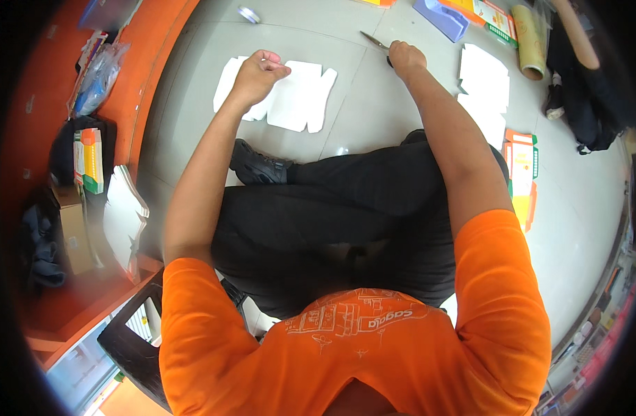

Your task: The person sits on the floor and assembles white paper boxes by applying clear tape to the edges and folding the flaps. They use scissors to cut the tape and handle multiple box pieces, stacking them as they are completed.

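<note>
- on the grey tile floor (pixel 356 90): a flat white cardboard blank (pixel 300 100), showing on both sides of the left hand (pixel 262 75), long axis roughly left to right.
- left of the scissors (pixel 375 39) and nearer the body; overlapped in view by the left hand, so far nearer to it than to the right hand (pixel 406 59).
- at the left: with fingers curled loosely and thumb close by; too small to tell whether pinched on anything or touching the card.
- at the right: with fingers clamped round the scissors, slim pointed metal blades angled far and left, not toward the blank.
- in the blank: smooth, matt, thin-looking card, with rounded flaps and slits between panels.
- farther off, beyond the left hand: a small shiny tape roll (pixel 248 14).
- to the right: more white sheets (pixel 485 78), an orange-and-white printed carton (pixel 520 166), a lilac plastic holder (pixel 451 29), a glossy yellow film roll (pixel 531 48), a co-worker's bare forearm (pixel 576 31).
- to the left, by an orange counter (pixel 148 62): stacked white card (pixel 124 218) with notched edges.
</note>
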`<state>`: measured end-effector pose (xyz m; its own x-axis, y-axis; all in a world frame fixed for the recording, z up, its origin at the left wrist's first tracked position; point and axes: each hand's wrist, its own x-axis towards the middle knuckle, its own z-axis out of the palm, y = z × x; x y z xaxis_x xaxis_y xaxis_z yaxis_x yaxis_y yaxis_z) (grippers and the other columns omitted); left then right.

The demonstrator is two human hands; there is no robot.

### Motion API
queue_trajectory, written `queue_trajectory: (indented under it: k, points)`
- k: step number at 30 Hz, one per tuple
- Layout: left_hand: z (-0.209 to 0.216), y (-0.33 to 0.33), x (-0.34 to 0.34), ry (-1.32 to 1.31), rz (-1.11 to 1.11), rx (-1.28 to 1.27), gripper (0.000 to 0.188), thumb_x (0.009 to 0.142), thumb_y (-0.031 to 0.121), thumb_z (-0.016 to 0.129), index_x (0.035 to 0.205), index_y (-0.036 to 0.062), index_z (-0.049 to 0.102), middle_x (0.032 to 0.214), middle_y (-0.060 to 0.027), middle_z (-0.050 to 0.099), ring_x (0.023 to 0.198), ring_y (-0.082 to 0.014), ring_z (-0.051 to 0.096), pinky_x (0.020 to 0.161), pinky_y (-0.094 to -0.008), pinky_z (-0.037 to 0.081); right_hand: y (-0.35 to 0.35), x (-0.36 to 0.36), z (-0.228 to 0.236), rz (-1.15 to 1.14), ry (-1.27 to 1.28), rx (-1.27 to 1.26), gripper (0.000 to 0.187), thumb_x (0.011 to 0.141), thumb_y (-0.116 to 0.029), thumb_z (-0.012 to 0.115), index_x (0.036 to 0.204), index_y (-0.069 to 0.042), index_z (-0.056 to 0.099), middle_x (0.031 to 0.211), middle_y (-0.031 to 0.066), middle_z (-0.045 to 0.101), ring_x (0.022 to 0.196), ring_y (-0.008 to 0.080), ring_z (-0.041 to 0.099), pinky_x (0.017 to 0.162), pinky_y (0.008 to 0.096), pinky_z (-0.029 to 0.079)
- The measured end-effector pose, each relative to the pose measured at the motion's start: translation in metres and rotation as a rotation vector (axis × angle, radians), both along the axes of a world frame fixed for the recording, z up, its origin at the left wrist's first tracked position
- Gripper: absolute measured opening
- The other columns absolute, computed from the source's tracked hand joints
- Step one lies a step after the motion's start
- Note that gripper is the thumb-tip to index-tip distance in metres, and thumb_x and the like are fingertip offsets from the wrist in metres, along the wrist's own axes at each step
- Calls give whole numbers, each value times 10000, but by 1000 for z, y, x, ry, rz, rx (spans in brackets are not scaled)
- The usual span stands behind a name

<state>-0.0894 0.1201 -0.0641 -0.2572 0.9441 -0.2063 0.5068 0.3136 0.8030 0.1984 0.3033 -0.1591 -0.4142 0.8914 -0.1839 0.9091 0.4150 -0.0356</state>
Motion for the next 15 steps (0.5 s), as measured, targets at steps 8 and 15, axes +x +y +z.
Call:
queue_trajectory:
  k: [8,15]
  points:
    - [-18,-19,-14,-318,431,-147,462,817,125,766,1173,-28,515,1105,-181,638,1034,-242,640,877,-338,524,-7,-4,9,93,-129,15,249,938,-83,511,1085,-79,712,1145,144,693,1066,310,680,875,395,574]
    - [-49,-48,39,-546,530,-81,517,792,89,761,1202,-36,472,1080,-196,634,992,-237,634,872,-333,496,-7,-30,11,155,-36,9,317,929,-187,568,1229,-122,650,1220,127,658,1148,298,632,960,410,511]
